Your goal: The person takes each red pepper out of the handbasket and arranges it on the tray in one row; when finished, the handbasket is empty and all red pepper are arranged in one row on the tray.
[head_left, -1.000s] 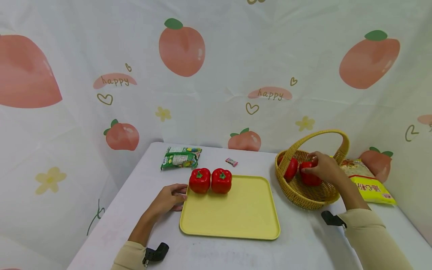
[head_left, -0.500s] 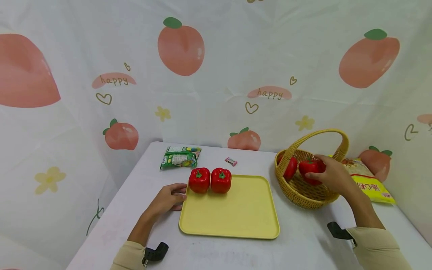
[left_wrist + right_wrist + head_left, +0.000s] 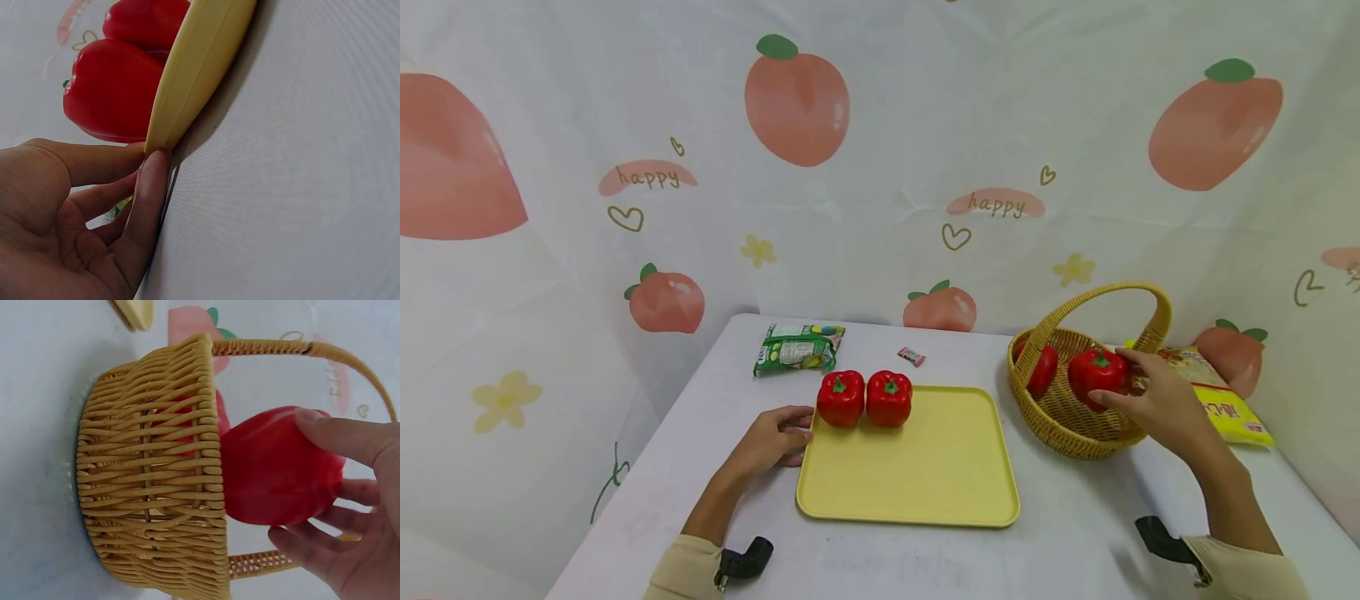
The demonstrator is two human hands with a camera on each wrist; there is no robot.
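Red, the pepper (image 3: 1095,377) we gripped in our right hand (image 3: 1167,407) was at the mouth of the basket (image 3: 1066,439); moved low, it might snag the rim (image 3: 211,450). Our left hand (image 3: 763,442) pinched the tray (image 3: 910,475).

Behind the white bench (image 3: 910,554) and along its left and right hangs a pale backdrop (image 3: 880,208), apparently creased fabric, printed with peaches (image 3: 797,110), outlined hearts (image 3: 957,237) and 3 yellow flowers (image 3: 758,250).

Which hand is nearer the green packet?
Left: the left hand holds the tray in front of the packet; the right hand holds a pepper farther away, at the basket.
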